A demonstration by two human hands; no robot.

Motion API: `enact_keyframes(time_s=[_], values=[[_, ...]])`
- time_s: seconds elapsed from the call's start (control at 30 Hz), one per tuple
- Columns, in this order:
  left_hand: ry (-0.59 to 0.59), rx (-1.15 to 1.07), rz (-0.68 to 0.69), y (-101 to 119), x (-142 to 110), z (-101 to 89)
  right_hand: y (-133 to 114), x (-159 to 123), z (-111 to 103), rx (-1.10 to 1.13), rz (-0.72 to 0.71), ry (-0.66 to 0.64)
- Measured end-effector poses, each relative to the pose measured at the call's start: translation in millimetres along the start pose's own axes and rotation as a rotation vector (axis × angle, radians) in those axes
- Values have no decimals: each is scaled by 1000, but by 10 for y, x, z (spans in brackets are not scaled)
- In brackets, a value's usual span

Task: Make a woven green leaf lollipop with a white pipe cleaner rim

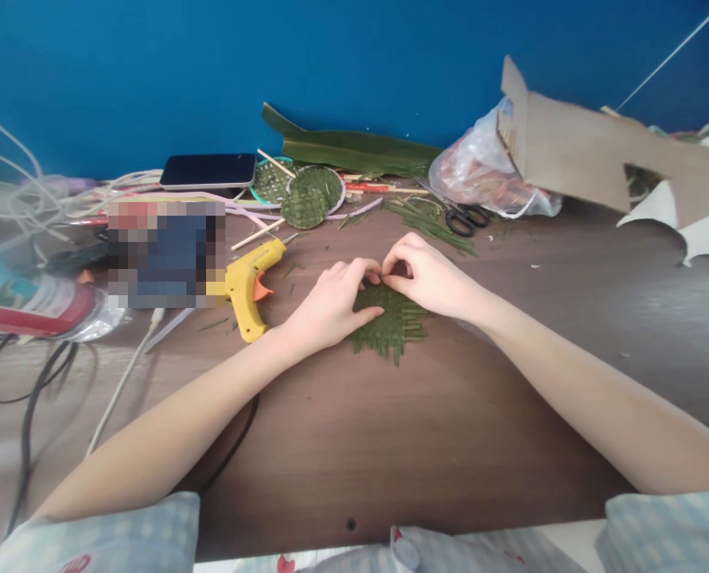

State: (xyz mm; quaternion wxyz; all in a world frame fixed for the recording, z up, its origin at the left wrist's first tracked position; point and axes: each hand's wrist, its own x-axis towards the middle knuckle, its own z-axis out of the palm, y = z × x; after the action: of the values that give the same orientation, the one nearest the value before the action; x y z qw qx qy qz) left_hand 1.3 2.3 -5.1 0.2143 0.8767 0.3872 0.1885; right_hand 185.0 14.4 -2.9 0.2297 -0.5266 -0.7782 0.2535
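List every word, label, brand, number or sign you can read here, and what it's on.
No text can be read clearly.
Plastic packet at the left edge: label print too blurred to read.
Yellow glue gun: any marking is too small to read.
Left checked sleeve: red mark, cut off by the frame, unreadable.
Pixelated patch: any print there is hidden.

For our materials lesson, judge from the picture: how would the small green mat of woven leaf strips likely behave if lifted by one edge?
The green woven leaf-strip mat would probably flex, since its strips look thin and flat. It seems light for its size, being a thin sheet. Its edge may loosen, as strip ends stick out unbound.
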Motion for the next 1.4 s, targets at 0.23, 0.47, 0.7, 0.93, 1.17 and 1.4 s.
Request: enact_keyframes(time_s=[0.23, 0.47, 0.7, 0.93, 1.17, 1.4], values=[[32, -20, -8, 4, -8, 7, -88, -9, -224, -101, 91, 28], [52, -11, -31, 6, -14, 1, -73, -8, -362, -201, 274, -181], [26, 20, 13, 20, -21, -7, -46, 8, -282, -180, 242, -204], [5, -22, 6, 7, -16, -3, -51, 4, -295, -137, 225, -194], [-55, 127, 118, 22, -10, -61, -130, -2, -324, -28, 185, -159], [-88, 249, 222, -14, -10, -55, -161, -6, -223, 87, 172, -70]])
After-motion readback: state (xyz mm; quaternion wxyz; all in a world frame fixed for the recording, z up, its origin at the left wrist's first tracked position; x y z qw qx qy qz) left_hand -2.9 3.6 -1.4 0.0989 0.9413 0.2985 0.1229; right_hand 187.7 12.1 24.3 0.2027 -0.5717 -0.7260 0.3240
